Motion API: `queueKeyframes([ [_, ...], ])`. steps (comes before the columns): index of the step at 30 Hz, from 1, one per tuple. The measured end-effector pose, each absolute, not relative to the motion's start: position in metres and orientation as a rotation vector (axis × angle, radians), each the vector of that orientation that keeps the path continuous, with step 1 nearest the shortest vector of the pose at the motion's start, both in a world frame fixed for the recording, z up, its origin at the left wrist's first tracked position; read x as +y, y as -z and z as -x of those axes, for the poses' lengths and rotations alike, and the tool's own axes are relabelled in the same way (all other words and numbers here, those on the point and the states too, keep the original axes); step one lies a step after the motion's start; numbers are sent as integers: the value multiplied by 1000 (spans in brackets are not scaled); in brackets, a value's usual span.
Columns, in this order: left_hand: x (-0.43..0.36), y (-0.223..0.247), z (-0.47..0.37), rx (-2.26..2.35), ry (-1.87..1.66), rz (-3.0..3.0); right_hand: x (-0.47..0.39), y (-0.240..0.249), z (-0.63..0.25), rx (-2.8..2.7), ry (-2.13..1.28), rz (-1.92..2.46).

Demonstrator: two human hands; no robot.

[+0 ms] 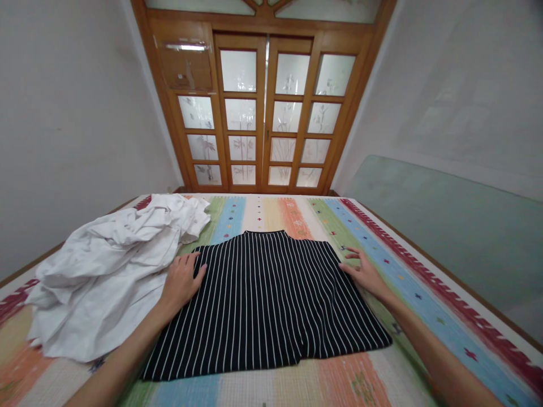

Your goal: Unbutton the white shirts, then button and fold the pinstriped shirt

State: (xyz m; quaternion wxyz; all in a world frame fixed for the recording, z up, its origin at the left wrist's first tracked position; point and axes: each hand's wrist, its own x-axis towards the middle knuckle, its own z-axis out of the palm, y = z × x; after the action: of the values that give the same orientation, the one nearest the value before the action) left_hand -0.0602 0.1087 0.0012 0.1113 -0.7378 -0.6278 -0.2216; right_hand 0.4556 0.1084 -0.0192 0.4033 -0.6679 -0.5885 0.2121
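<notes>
A black garment with white stripes (263,299) lies spread out on the patterned cloth, its narrow neck edge at the far side. My left hand (184,278) rests at its upper left edge, fingers apart and holding nothing. At the upper right edge, my right hand (362,271) touches the fabric with its thumb side, its fingers spread and holding nothing. A crumpled white cloth (114,271) lies to the left, close beside my left hand.
The multicoloured patterned cloth (441,322) covers the surface below. Wooden doors with glass panes (265,113) stand beyond the far edge. White walls rise on both sides, and a pale green panel (445,226) leans at the right.
</notes>
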Motion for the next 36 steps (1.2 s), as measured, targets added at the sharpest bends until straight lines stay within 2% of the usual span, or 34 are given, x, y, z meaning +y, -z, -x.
queueKeyframes([
  [4, 58, 4, 81, -1987, 680, 2090, 53, 26, -452, -1510, -537, 1722],
  [10, 13, -3, 82, -2445, 496, 1903, 2, 35, -416, -1564, 152, 1835],
  [13, 7, -4, 75, -2460, 415, 1932, 0, 32, -406, -1604, 273, 1821],
  [22, 10, 15, 84, -2161, 728, 1886, 4, 35, -423, -1561, 213, 1755],
  [26, 4, 12, 81, -2188, 805, 1923, -6, 36, -426, -1544, 152, 1813],
  [31, -13, 4, 62, -2314, 731, 1870, -16, 36, -415, -1557, 158, 1828],
  [36, -15, 19, 72, -2122, 597, 1922, -12, 33, -417, -1685, 156, 1706],
])
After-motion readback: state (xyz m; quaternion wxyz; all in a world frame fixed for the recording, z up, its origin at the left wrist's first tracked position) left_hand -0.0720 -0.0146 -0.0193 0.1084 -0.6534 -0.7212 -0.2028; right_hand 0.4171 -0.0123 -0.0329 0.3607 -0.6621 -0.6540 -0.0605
